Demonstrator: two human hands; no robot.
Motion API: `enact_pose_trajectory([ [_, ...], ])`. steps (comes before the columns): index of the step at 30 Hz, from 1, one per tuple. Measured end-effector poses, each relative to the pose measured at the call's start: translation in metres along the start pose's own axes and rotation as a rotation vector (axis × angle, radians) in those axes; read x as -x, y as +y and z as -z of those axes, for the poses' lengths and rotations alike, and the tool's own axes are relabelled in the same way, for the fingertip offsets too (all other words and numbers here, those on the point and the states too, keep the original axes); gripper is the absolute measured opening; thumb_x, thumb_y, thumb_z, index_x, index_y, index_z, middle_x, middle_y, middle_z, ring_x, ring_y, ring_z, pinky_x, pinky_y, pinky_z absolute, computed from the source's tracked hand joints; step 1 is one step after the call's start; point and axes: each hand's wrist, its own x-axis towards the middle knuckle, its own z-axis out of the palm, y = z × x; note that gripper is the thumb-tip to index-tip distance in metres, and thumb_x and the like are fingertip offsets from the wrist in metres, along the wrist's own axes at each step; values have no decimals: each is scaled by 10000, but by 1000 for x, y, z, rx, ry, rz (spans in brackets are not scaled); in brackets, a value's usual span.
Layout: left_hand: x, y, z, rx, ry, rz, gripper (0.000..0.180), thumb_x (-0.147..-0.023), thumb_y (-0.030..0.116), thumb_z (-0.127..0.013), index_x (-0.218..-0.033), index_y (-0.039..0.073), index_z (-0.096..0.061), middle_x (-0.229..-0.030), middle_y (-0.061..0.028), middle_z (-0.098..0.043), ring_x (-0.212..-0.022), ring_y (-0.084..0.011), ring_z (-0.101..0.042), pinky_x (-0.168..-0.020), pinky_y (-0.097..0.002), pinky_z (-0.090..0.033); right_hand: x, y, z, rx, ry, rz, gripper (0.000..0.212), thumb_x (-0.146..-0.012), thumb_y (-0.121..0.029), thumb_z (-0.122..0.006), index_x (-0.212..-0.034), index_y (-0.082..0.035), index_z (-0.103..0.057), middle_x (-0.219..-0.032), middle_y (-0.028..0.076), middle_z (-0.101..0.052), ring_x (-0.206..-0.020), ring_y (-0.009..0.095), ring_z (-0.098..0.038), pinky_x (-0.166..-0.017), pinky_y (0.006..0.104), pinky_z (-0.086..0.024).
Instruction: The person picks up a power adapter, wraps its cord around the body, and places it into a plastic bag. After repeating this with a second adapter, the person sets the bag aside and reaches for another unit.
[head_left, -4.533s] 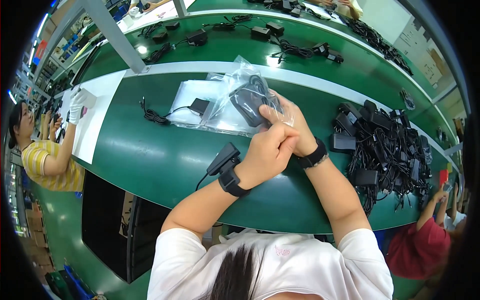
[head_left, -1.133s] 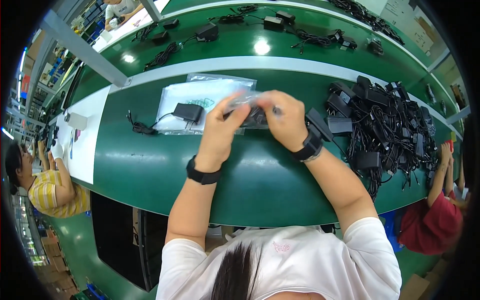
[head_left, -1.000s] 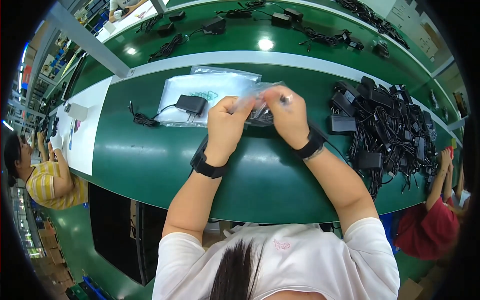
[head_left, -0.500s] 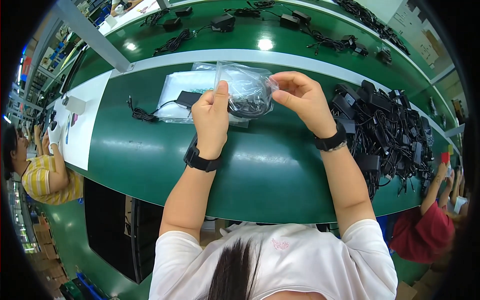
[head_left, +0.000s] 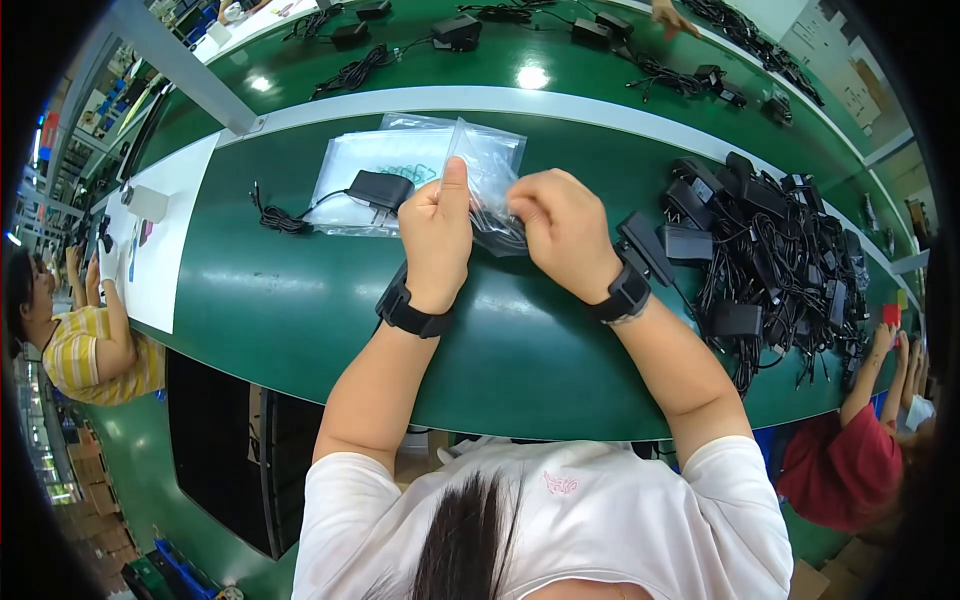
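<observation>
Gripping the clear bag (head_left: pixel 482 178) in my left hand (head_left: pixel 435 242), I've closed my right hand (head_left: pixel 567 234), more open a moment ago, onto its right edge, so the black cable (head_left: pixel 500 238) inside seems steadied between both over the green bench (head_left: pixel 290 290).

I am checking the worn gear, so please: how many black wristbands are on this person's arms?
2: the left wristband, by the left hand, and the right wristband, by the right hand. None seems hidden.
</observation>
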Motion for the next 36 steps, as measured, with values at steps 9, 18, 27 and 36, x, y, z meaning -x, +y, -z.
enact_pose_trajectory([
  [9, -1, 18, 6, -41, 83, -135, 506, -906, 382, -492, -546, 29, -462, -526, 23, -448, -510, -43, -380, -464, -208, -306, -5, -10, 12, -1139, 117, -688, 95, -894, -132, -512, -913, -44, -483, -750, 28, -548, -668, 92, -490, -635, 223, -397],
  [18, -4, 23, 17, -39, 143, -203, 510, -910, 376, -486, -545, 21, -460, -514, 18, -443, -500, -50, -391, -461, -214, -313, -1, -5, 6, -1006, -146, -777, 99, -845, -96, -564, -780, -63, -496, -945, 15, -566, -768, 68, -484, -708, 216, -403],
  [27, -2, 15, 14, -171, 138, -247, 444, -899, 307, -526, -595, -16, -521, -551, -33, -497, -526, -94, -444, -488, -260, -356, 1, 8, 1, -1232, -215, -875, 159, -829, -86, -598, -968, -78, -520, -1112, 57, -533, -866, 80, -509, -756, 217, -423],
  [36, -4, 15, 17, -429, 190, -512, 373, -887, 283, -546, -655, -6, -590, -562, -62, -519, -536, -155, -479, -499, -275, -383, -4, -6, 2, -226, -153, -15, 442, -777, -191, -677, -1156, -24, -522, -1161, 118, -553, -993, 149, -538, -832, 285, -437],
])
